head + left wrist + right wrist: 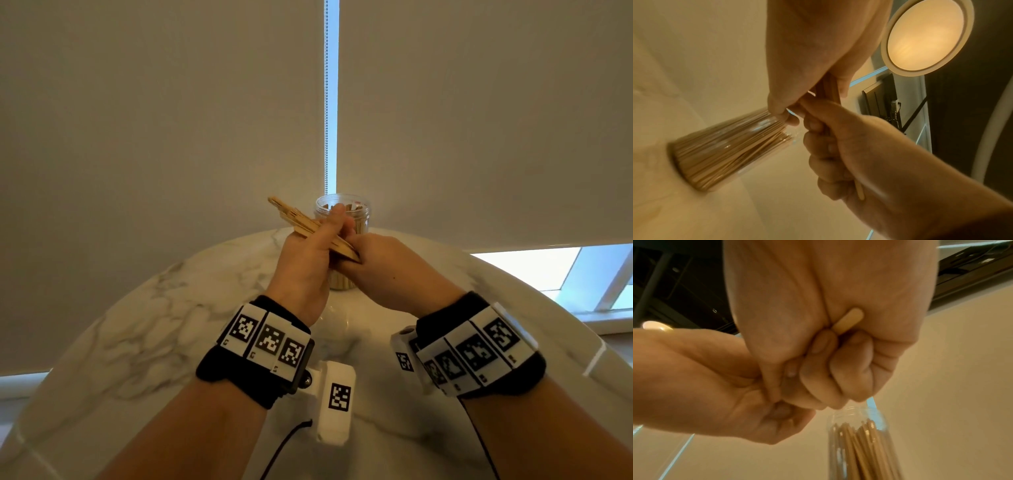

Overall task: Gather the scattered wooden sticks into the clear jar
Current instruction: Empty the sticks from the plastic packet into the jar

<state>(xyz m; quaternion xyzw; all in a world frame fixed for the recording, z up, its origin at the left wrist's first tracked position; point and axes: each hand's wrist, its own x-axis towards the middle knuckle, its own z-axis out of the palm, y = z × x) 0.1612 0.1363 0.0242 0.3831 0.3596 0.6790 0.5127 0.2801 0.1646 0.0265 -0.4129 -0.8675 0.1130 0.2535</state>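
Observation:
A bundle of flat wooden sticks [301, 222] is held slantwise above the table, its far end pointing up and left. My left hand [325, 236] grips the bundle around its middle, and my right hand [366, 253] grips the near end, fingers curled. Both hands are just in front of the clear jar [358, 209], which stands upright and is packed with several sticks. The left wrist view has the sticks [827, 87] running between my left hand [789, 113] and right hand [824, 146], with the jar [725, 149] beyond. One stick end [849, 319] pokes from my right hand [830, 369] above the jar [859, 443].
The jar stands near the far edge of a round white marble table [171, 308]. Beige roller blinds [154, 137] hang close behind it, with a bead chain [326, 102] in the gap. A bright window [565, 274] shows at the right.

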